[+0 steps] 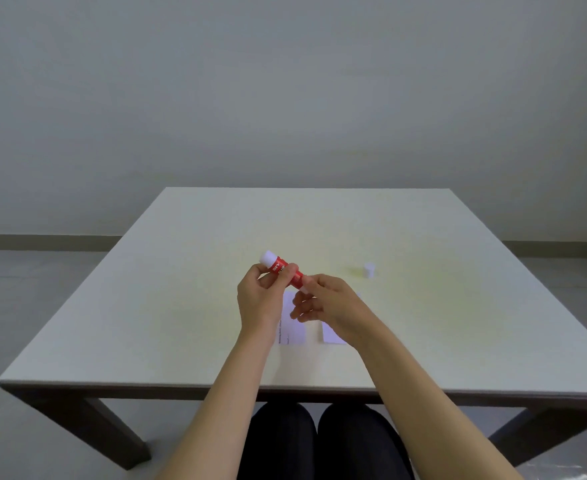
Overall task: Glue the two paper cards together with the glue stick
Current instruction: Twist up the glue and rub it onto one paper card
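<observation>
A red glue stick point(282, 269) with a white upper end is held tilted above the table. My left hand point(259, 301) grips its red body. My right hand point(323, 301) pinches its lower white end with thumb and forefinger. A small white cap point(369, 270) stands apart on the table to the right. Two white paper cards lie flat side by side under my hands: the left card point(293, 329) bears a line of small print, and the right card point(330, 336) is mostly hidden by my right wrist.
The pale table point(181, 306) has a dark wooden frame and legs. Its front edge runs just below my forearms. My dark-clothed knees show under the table. A plain grey wall stands behind.
</observation>
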Demonstrator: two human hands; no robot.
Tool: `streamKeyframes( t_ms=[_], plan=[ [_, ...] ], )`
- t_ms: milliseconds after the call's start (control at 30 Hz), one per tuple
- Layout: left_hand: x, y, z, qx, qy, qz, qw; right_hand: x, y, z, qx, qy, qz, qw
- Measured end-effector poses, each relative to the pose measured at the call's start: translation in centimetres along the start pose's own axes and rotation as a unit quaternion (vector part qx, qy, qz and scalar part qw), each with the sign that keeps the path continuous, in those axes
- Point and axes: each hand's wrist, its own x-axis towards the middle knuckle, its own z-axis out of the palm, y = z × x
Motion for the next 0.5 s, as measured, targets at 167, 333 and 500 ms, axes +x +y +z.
streamKeyframes(
  t_ms=[167, 333, 500],
  plan=[
    [-0.4, -0.2, -0.2, -0.007, -0.030, -0.003, 1.000, 0.6, 0.5, 0.5, 0.013, 0.052, 0.118, 0.992],
    [-0.4, 0.0, -0.2, -0.016, -0.006, 0.003, 1.000, 0.6, 0.4, 0.3, 0.032, 0.038, 0.044, 0.998],
    [0.2, 0.4, -0.6, -0.040, 0.032, 0.024, 0.998, 0.3, -1.3, 0.3, 0.038, -0.017, 0.030, 0.999]
  ],
)
